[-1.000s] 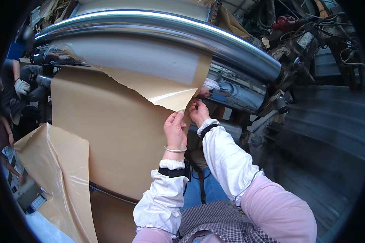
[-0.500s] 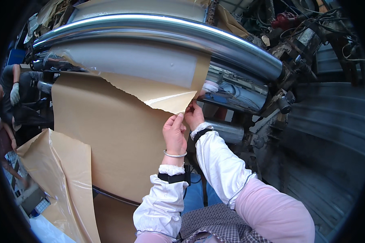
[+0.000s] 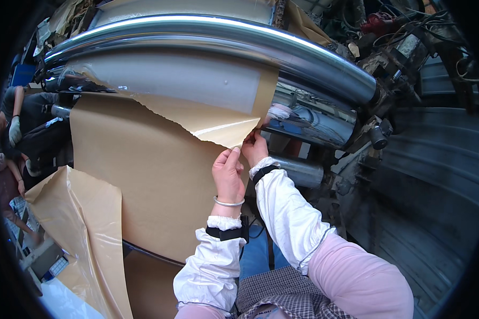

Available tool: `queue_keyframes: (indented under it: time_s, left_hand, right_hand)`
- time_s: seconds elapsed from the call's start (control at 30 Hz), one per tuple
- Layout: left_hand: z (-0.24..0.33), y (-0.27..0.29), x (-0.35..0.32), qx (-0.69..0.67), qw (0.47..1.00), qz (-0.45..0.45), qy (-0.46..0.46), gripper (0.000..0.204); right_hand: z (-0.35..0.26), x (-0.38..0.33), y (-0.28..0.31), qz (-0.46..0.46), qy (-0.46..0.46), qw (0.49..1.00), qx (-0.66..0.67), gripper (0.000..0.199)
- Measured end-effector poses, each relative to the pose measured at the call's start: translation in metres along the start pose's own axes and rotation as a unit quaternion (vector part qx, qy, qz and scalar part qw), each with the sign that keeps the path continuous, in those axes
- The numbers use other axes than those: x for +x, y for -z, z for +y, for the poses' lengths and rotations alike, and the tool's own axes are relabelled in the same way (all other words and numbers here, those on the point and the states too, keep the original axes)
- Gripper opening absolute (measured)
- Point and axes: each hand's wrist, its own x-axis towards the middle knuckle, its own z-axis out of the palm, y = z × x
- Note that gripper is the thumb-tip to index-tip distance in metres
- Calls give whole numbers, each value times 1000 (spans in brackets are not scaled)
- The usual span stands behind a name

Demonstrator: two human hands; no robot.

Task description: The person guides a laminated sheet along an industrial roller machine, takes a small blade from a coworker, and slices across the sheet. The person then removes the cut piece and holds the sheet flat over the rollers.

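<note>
The left hand (image 3: 229,178) has its thumb and forefinger drawn together on the lower corner of a torn flap of glossy brown paper (image 3: 197,117), pinching it. The right hand (image 3: 255,151), just beside it and slightly farther from the body, has its fingers curled narrowly at the flap's right edge; its fingertips are partly hidden, so I cannot tell whether paper is caught between them.

Compared with a second ago, the right hand has come in closer to the left, narrowing the gap between them, while the left keeps its pinch on the same corner. Far off to the left of the hands, a co-worker's hand in a pale work glove (image 3: 15,131) has dropped lower.

The flap lies directly beyond the hands, its ragged edge running away to the upper left and a pale grey-white panel covering much of its upper part. Past it, well beyond the hands, stretches a long polished metal roller (image 3: 213,29). A shorter shiny metal cylinder (image 3: 319,127) sits to the right of the right hand. A broad smooth sheet of matte brown paper (image 3: 143,159) spreads to the left of the left hand, and a creased, glossy loose brown sheet (image 3: 98,218) hangs farther left, nearer the body.
</note>
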Motion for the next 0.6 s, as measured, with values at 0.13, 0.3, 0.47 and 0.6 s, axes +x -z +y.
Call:
queue_keyframes:
  time_s: [0.13,0.3,0.47,0.6]
  left_hand:
    - [1,-3,0,-16,1000,-3,-6,7]
    - [0,-8,1,1,1000,2,1,6]
    - [-4,-6,1,11,1000,-10,-6,4]
    - [-4,-3,2,17,1000,0,-4,3]
  right_hand:
    - [0,-6,-8,36,16,999,31,12]
    - [-3,-6,-11,63,36,996,50,18]
    - [-1,3,-3,8,19,999,46,18]
    - [-1,9,0,24,24,998,53,16]
